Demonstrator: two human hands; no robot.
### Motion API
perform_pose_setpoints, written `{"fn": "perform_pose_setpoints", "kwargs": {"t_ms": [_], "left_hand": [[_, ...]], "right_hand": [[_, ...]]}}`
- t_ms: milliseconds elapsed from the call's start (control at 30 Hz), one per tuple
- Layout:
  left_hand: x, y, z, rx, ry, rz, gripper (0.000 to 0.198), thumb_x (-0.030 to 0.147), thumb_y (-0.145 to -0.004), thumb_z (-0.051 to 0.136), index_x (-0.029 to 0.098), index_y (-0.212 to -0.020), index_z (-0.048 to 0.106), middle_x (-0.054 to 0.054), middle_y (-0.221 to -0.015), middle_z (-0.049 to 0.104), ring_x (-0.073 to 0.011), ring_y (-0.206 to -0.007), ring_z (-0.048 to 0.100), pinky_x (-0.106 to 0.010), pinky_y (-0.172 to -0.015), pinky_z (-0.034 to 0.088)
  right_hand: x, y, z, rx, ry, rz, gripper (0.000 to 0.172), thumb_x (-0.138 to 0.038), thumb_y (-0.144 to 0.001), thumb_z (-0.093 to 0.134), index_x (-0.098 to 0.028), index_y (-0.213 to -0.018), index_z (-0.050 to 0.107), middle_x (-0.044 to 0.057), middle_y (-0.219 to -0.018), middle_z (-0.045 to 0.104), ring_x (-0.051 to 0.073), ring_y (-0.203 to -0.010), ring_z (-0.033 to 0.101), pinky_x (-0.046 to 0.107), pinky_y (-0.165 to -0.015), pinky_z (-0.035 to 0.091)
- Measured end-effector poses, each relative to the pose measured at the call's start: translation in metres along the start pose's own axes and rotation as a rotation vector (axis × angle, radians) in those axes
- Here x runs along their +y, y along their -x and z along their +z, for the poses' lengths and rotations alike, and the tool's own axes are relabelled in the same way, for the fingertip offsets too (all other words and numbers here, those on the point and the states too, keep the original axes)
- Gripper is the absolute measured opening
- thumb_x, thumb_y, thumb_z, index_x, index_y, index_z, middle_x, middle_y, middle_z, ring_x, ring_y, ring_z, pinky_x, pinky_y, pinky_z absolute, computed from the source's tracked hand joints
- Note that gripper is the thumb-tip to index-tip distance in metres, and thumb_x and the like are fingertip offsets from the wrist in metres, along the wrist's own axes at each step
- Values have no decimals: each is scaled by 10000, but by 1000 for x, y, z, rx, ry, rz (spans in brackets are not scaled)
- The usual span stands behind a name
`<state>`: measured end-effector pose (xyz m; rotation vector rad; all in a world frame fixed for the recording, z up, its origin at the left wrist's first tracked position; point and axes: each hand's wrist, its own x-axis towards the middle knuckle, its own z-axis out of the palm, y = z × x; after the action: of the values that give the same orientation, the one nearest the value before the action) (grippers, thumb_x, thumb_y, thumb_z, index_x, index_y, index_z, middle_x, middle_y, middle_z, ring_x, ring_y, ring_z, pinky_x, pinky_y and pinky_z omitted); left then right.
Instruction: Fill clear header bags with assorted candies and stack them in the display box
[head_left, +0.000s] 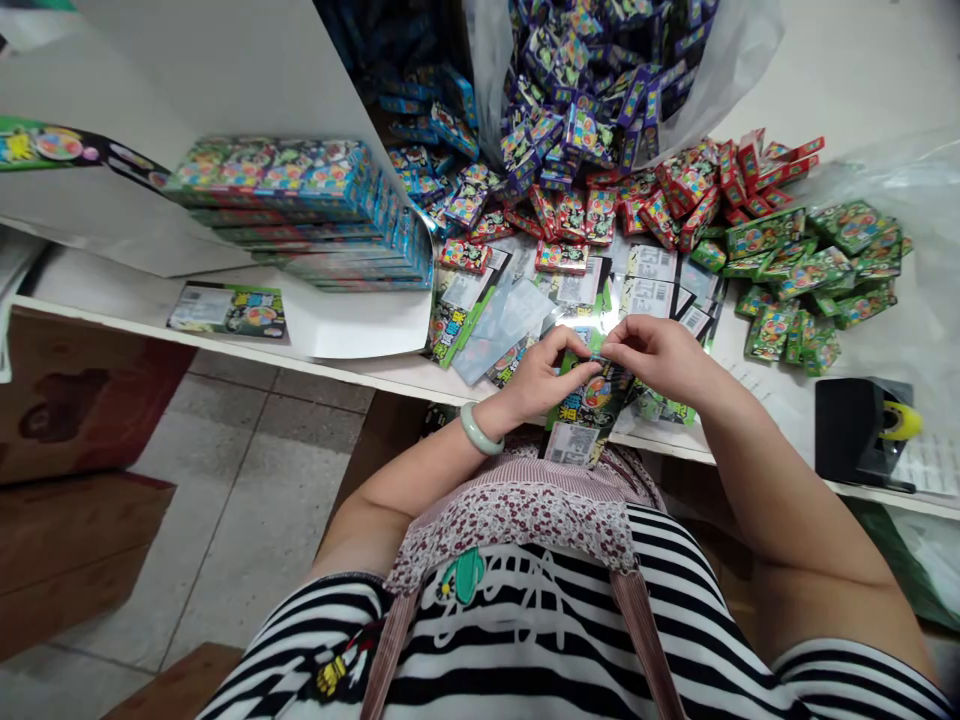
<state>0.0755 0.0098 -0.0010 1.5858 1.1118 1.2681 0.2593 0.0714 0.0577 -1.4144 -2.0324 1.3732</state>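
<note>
A black and green printed packet (576, 408) hangs over the front edge of the table, with a white label at its lower end. My left hand (534, 378), with a pale green bangle on the wrist, pinches its upper edge between thumb and finger. Close beside it, my right hand (658, 360) pinches the same edge, the fingertips nearly meeting. Whatever lies between the fingertips is too small to make out. Under and around my hands are more flat printed packets (459, 305), and a clear plastic sleeve (504, 328) rests on them.
Small red boxes (679, 195) and green boxes (821, 265) lie heaped behind and to the right. Purple boxes (592, 125) fill a clear bag. Stacked small boxes (300, 215) stand at left near a single packet (227, 309). A black tape dispenser (855, 430) sits at right.
</note>
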Motion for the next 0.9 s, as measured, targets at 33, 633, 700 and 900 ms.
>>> {"fn": "perform_pose_setpoints", "kwargs": {"t_ms": [33,633,700,900], "left_hand": [[0,0,0,-2,4,19,208,346,-885,702,207,-890,548,9,-823,590,-127,-772,560,-274,-728,469],[93,24,-198,578,-617,513,249,311,-964,601,304,-1210,640,-11,-1091,709,-209,-1070,696,-409,-1012,564],[91,2,-241,562,-814,529,298,290,-980,540,270,-1268,618,-51,-1251,682,-232,-1236,622,-438,-1134,466],[35,-40,-298,302,-1248,170,447,127,-887,406,138,-1274,630,-145,-1307,664,-263,-1265,589,-468,-1128,433]], "right_hand": [[2,-3,1,-40,-83,37,325,-499,-704,734,-200,-719,607,-5,-646,592,130,-618,503,282,-581,379],[30,2,-8,9,-517,85,437,-626,-670,810,-263,-885,695,28,-827,710,173,-763,647,296,-686,535],[30,0,1,7,-436,80,470,-652,-652,807,-252,-874,696,40,-830,715,197,-788,657,324,-712,543],[-13,-32,52,-137,-356,-12,578,-755,-596,767,-226,-814,683,49,-772,694,203,-749,644,361,-718,548]]}}
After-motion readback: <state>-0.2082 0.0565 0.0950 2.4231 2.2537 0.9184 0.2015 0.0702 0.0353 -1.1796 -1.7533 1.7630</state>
